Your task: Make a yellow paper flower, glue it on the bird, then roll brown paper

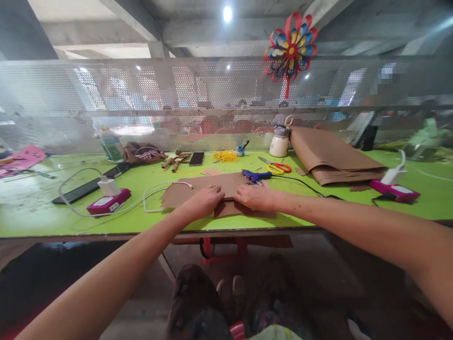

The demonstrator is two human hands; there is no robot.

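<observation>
A folded piece of brown paper (230,208) lies near the front edge of the green table, on top of a larger brown sheet (184,191). My left hand (208,200) is closed on its left end, fingers curled. On the other end my right hand (254,196) also grips the paper, knuckles up and fingers bent. Both hands sit close together and hide part of the fold. Just behind my right hand lies a blue glue gun (256,176), its cord running right.
Scissors with yellow and red handles (279,168), a phone (197,159), yellow shreds (226,156) and a white bottle (279,143) stand farther back. A brown paper stack (336,153) is at right. Purple power sockets (109,201) with a white cable are at left.
</observation>
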